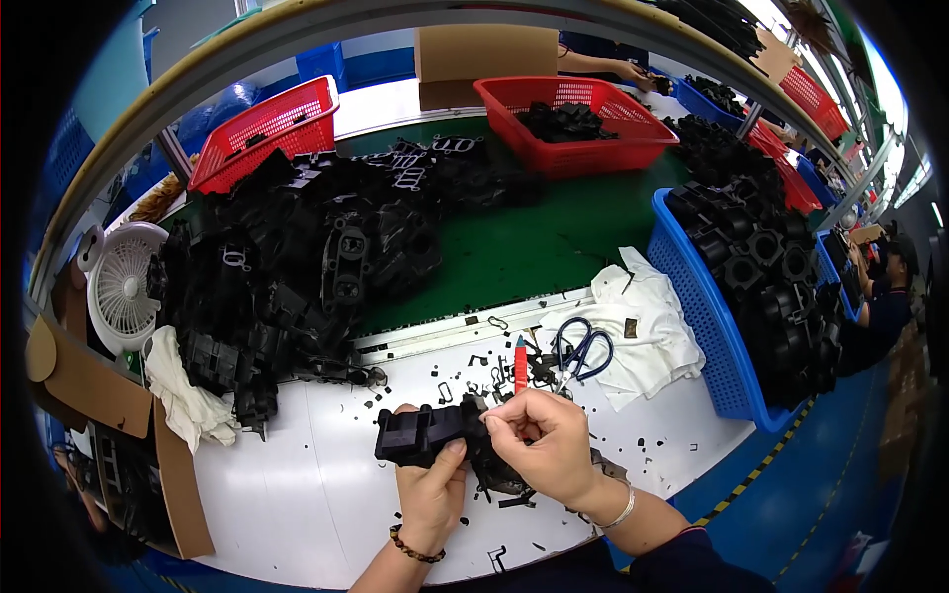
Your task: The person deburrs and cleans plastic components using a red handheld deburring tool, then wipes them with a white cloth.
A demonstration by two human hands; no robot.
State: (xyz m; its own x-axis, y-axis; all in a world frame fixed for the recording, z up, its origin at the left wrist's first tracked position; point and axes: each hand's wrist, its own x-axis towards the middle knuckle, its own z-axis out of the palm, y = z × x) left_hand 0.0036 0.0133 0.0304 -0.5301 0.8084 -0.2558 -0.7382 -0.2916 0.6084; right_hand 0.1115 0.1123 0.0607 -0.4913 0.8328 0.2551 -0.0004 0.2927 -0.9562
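Note:
My left hand (pixel 432 491) is closed around a dark moulded plastic part (pixel 420 433), its thumb on the near side. At the part's right end my right hand (pixel 550 445) is pinched, thumb against forefinger; what sits in the pinch is hidden. Just beyond the right knuckles a slim red tool with a teal tip (pixel 521 364) sticks out; I cannot tell whether the hand holds it. Scissors with dark blue handles (pixel 583 348) lie farther right, against a white cloth (pixel 647 336). Small black scraps (pixel 445 392) are scattered around both hands.
Black parts are heaped (pixel 287 257) at the left on the green mat (pixel 494 242). A blue basket (pixel 692 296) full of parts stands right, a red basket (pixel 583 156) at the back. A white fan (pixel 127 287) and cardboard box (pixel 178 474) stand left. Co-workers are beyond.

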